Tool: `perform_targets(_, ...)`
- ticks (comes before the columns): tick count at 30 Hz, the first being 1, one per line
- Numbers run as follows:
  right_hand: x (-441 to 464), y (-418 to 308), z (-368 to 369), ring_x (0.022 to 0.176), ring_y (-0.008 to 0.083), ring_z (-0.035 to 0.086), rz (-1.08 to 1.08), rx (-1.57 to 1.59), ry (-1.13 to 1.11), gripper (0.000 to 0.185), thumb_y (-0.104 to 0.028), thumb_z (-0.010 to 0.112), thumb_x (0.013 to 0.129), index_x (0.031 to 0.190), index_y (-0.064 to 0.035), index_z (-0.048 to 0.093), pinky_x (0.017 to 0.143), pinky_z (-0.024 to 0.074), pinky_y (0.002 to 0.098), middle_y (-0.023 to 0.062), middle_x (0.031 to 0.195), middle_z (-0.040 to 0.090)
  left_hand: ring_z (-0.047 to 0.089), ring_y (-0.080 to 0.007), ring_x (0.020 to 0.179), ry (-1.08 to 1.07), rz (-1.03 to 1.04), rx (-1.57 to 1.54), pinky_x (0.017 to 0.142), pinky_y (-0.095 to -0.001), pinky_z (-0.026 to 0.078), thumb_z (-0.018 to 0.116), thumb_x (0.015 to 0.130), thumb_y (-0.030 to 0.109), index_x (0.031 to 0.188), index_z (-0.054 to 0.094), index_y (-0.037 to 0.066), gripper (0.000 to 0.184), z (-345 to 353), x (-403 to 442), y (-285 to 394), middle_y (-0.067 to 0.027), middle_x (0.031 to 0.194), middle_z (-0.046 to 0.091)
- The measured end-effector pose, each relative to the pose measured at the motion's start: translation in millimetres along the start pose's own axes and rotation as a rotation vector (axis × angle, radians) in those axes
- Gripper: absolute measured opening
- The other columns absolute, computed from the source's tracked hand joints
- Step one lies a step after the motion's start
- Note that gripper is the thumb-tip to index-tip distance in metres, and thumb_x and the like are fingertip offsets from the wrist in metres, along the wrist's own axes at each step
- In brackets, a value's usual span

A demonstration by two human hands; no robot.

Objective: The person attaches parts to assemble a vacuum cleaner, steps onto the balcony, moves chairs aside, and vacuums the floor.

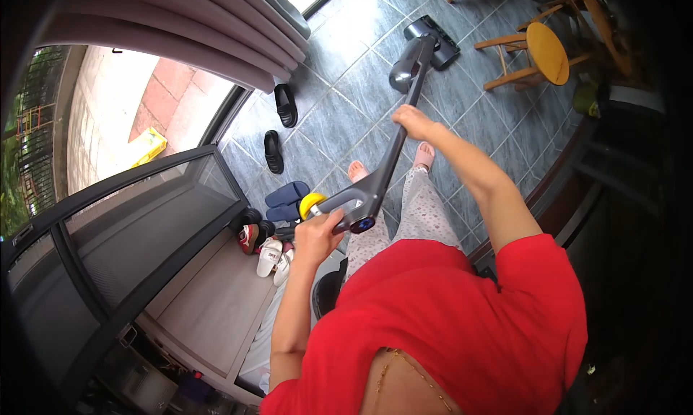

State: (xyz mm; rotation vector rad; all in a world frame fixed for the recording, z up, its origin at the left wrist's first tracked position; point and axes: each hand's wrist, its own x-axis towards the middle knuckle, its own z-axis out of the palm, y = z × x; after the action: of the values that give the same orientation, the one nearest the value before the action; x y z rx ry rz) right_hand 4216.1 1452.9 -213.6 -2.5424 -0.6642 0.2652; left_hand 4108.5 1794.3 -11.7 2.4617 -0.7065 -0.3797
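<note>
A dark grey upright floor cleaner (pixel 395 154) runs from near my body up to the far floor. Its wide floor head (pixel 442 47) rests on the tiles. My left hand (pixel 317 236) is wrapped round the looped handle at the near end, beside a small round display (pixel 362 225). A yellow rounded piece (pixel 312 203) shows just above that hand; I cannot tell whether it belongs to the cleaner. Further along, my right hand (pixel 415 122) grips the shaft below the bulky grey body (pixel 406 72). My feet in pink slippers (pixel 424 155) stand either side of the shaft.
Two black loafers (pixel 285 106) lie apart near the curtain (pixel 180 32). Blue slides (pixel 286 201) and white slides (pixel 269 258) sit by the screen door (pixel 144 234). A wooden stool (pixel 547 54) with a yellow seat stands at right. Grey tiles (pixel 332 119) cover the floor.
</note>
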Motion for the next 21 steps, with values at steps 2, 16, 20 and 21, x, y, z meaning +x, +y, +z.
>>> perform_targets(2,11,-61,11,0.084,0.0306,0.055,0.028,-0.002,-0.035,0.012,-0.005,0.057,0.063,0.074,-0.0063,0.055,0.078,0.0418,0.0384,0.0121,0.078,0.057,0.056,-0.0247,0.058,-0.043,-0.034,0.041,0.05,-0.0359,0.043,0.07,0.056,0.013,0.092,0.057,0.016,0.038,-38,-38,-14,-0.0059,0.063,0.054)
perform_targets(16,67,-327,40,0.076,0.0281,0.057,-0.274,0.374,-0.02,0.018,-0.009,0.064,0.057,0.074,-0.0067,0.056,0.071,0.0398,0.0382,0.0091,0.073,0.058,0.048,-0.025,0.054,0.115,-0.109,0.77,0.055,-0.035,0.035,0.056,0.05,0.008,0.071,0.053,0.005,0.022,-240,-166,48,-0.0068,0.057,0.046)
perform_targets(20,56,-313,19,0.076,0.0278,0.057,-0.298,0.393,-0.023,0.019,-0.008,0.064,0.057,0.074,-0.0068,0.055,0.072,0.0398,0.0387,0.0089,0.073,0.058,0.046,-0.0247,0.049,0.116,-0.075,0.758,0.051,-0.0349,0.034,0.055,0.05,0.019,0.067,0.051,0.004,0.023,-244,-149,73,-0.0068,0.053,0.041)
perform_targets(21,51,-305,15,0.076,0.0276,0.058,-0.279,0.414,0.038,0.019,-0.007,0.062,0.058,0.075,-0.0077,0.056,0.071,0.0396,0.0384,0.0089,0.072,0.059,0.045,-0.025,0.049,0.135,-0.059,0.744,0.05,-0.0347,0.033,0.054,0.048,0.022,0.066,0.05,0.005,0.025,-241,-143,75,-0.0071,0.052,0.039)
